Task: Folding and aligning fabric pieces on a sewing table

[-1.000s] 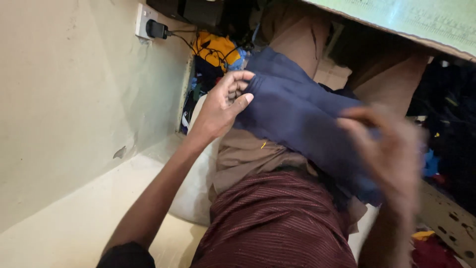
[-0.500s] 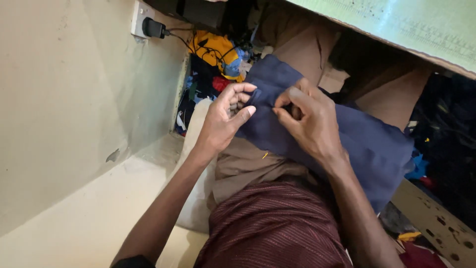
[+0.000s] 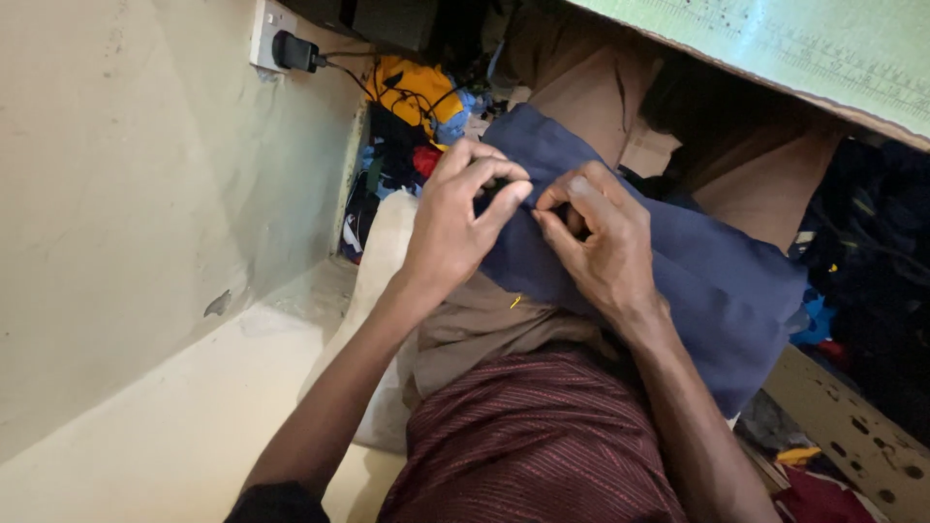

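A dark blue piece of cloth [image 3: 707,281] lies across my lap, over tan trousers [image 3: 484,324] and a maroon striped shirt [image 3: 528,436]. My left hand [image 3: 460,218] pinches the cloth's upper left edge between thumb and fingers. Right beside it, my right hand [image 3: 601,242] pinches the same edge, fingertips nearly touching the left hand's. What sits between the fingertips is too small to make out. A short yellow thread [image 3: 515,301] lies on the trousers below the hands.
A pale wall [image 3: 145,194] with a socket and black plug [image 3: 291,48] stands at the left. A heap of coloured fabric scraps [image 3: 417,107] fills the corner. A green table edge [image 3: 775,48] overhangs at top right. Holed cardboard [image 3: 852,436] lies bottom right.
My right hand came in from the lower right to the cloth's edge and now pinches it beside my left hand. The view has shifted slightly closer.
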